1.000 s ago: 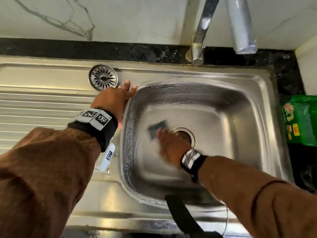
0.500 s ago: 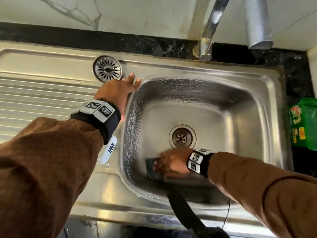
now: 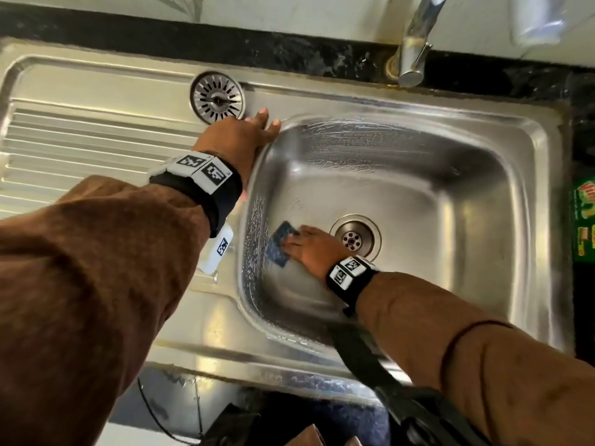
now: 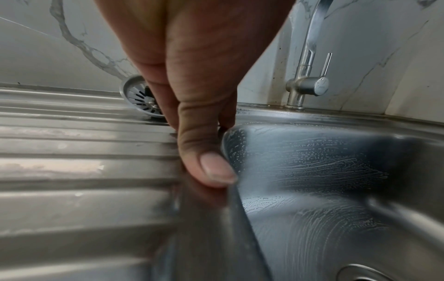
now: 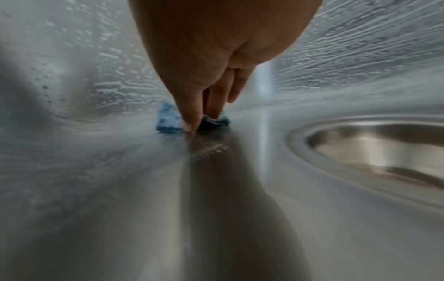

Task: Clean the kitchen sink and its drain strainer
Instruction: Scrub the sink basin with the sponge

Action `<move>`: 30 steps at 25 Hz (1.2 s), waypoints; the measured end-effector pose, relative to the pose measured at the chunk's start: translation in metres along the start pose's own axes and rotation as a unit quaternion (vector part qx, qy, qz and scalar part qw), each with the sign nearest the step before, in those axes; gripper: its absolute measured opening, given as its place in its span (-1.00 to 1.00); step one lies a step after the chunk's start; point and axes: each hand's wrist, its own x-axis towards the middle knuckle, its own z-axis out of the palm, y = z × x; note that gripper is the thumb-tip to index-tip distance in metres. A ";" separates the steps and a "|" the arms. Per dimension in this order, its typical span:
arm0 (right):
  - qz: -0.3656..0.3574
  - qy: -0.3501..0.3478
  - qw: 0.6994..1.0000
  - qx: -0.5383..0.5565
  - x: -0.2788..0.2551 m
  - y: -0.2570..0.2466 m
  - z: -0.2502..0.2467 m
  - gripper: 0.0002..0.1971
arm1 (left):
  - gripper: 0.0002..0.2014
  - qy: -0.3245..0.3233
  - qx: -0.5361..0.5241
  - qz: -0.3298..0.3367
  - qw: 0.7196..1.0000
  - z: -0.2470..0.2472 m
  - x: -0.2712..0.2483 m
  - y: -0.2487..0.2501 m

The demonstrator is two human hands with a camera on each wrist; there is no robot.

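Right hand [image 3: 310, 249] down on the basin floor of the steel sink [image 3: 418, 201], fingers laid over a blue scouring pad [image 3: 279, 244] and thumb at its near edge, pressing it flat against the metal just left of the open drain hole [image 3: 355, 239]. Pad close to the left wall of the basin, where soapy streaks and droplets cover the steel; more suds smeared across the far wall. Left hand [image 3: 240, 138] released, gripping nothing, fingers extended and resting on the rim at the far left corner of the basin, thumb [image 4: 211, 167] lying along the edge in the left wrist view. Drain strainer [image 3: 217, 97] out of the hole, sitting on the ribbed drainboard [image 3: 80, 146] just beyond the left fingertips, close to but apart from them. Tap [image 3: 413, 56] standing behind the basin on the black desk [image 3: 289, 56] edge. Green packet [image 3: 584, 220] to the right of the sink. Right wrist view blurred.
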 end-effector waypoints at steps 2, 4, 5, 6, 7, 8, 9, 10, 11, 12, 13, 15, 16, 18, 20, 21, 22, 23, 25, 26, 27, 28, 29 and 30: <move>0.019 -0.016 0.999 0.033 0.020 -0.018 -0.014 -0.85 | 0.27 -0.023 0.004 -0.006 1.000 -0.005 -0.003 0.003; 0.051 -0.035 0.998 0.021 0.026 -0.034 -0.013 -0.74 | 0.32 -0.034 0.003 -0.011 0.999 -0.008 -0.004 0.004; 0.047 -0.038 0.998 -0.004 0.023 -0.038 -0.013 -0.72 | 0.34 -0.038 0.008 -0.010 0.999 -0.008 -0.004 0.004; 0.051 -0.071 0.996 0.008 0.018 -0.039 -0.013 -0.74 | 0.35 -0.041 0.020 -0.006 0.999 -0.008 -0.004 0.004; 0.055 -0.103 0.992 0.037 0.010 -0.042 -0.011 -0.74 | 0.36 -0.042 0.034 -0.002 0.999 -0.008 -0.004 0.004; 0.063 -0.142 0.985 0.079 0.002 -0.046 -0.012 -0.70 | 0.33 -0.040 0.042 0.002 0.998 -0.009 -0.004 0.005; 0.075 -0.177 0.974 0.121 -0.003 -0.050 -0.017 -0.68 | 0.27 -0.036 0.046 0.003 0.998 -0.009 -0.005 0.005; 0.089 -0.195 0.965 0.152 -0.005 -0.054 -0.026 -0.69 | 0.22 -0.031 0.049 0.004 0.998 -0.009 -0.004 0.006; 0.103 -0.213 0.956 0.175 -0.006 -0.058 -0.037 -0.72 | 0.18 -0.026 0.054 0.004 0.998 -0.009 -0.003 0.007; 0.114 -0.229 0.948 0.190 -0.006 -0.062 -0.049 -0.74 | 0.17 -0.022 0.060 0.003 0.998 -0.008 -0.003 0.007; 0.114 -0.233 0.945 0.201 -0.007 -0.068 -0.062 -0.73 | 0.15 -0.017 0.063 0.004 0.998 -0.007 -0.002 0.007; 0.124 -0.235 0.941 0.208 -0.017 -0.083 -0.092 -0.67 | 0.07 -0.012 0.057 0.006 0.998 -0.004 0.000 0.004; 0.130 -0.243 0.940 0.202 -0.026 -0.091 -0.104 -0.65 | 0.06 -0.009 0.050 0.002 0.999 -0.003 0.000 0.003; 0.167 -0.278 0.931 0.166 -0.060 -0.097 -0.110 -0.64 | 0.05 0.001 0.035 -0.007 0.999 -0.002 0.001 0.002; 0.254 -0.326 0.903 0.118 -0.108 -0.089 -0.108 -0.66 | 0.04 -0.001 0.039 -0.001 0.999 -0.001 0.004 0.001; 0.310 -0.334 0.883 0.111 -0.131 -0.081 -0.103 -0.68 | 0.08 -0.005 0.046 0.005 0.999 0.001 0.007 -0.001; 0.352 -0.328 0.870 0.113 -0.147 -0.078 -0.101 -0.70 | 0.15 -0.010 0.058 0.016 0.998 0.002 0.007 -0.002; 0.386 -0.306 0.858 0.145 -0.159 -0.075 -0.088 -0.71 | 0.23 -0.011 0.074 0.028 0.997 0.002 0.008 -0.004; 0.407 -0.218 0.854 0.241 -0.159 -0.091 -0.067 -0.76 | 0.31 0.000 0.086 0.052 0.995 0.002 0.012 -0.005; 0.384 -0.153 0.876 0.247 -0.150 -0.106 -0.057 -0.76 | 0.33 0.001 0.081 0.060 0.995 0.003 0.013 -0.007; 0.362 -0.118 0.888 0.258 -0.144 -0.123 -0.050 -0.68 | 0.34 -0.002 0.072 0.063 0.995 0.003 0.015 -0.009; 0.329 -0.089 0.907 0.247 -0.137 -0.140 -0.054 -0.58 | 0.33 -0.005 0.061 0.062 0.996 0.003 0.015 -0.012; 0.330 -0.074 0.906 0.253 -0.144 -0.150 -0.060 -0.51 | 0.30 -0.004 0.054 0.063 0.997 0.004 0.017 -0.013; 0.330 -0.057 0.908 0.252 -0.158 -0.148 -0.073 -0.45 | 0.26 0.001 0.052 0.066 0.996 0.003 0.016 -0.014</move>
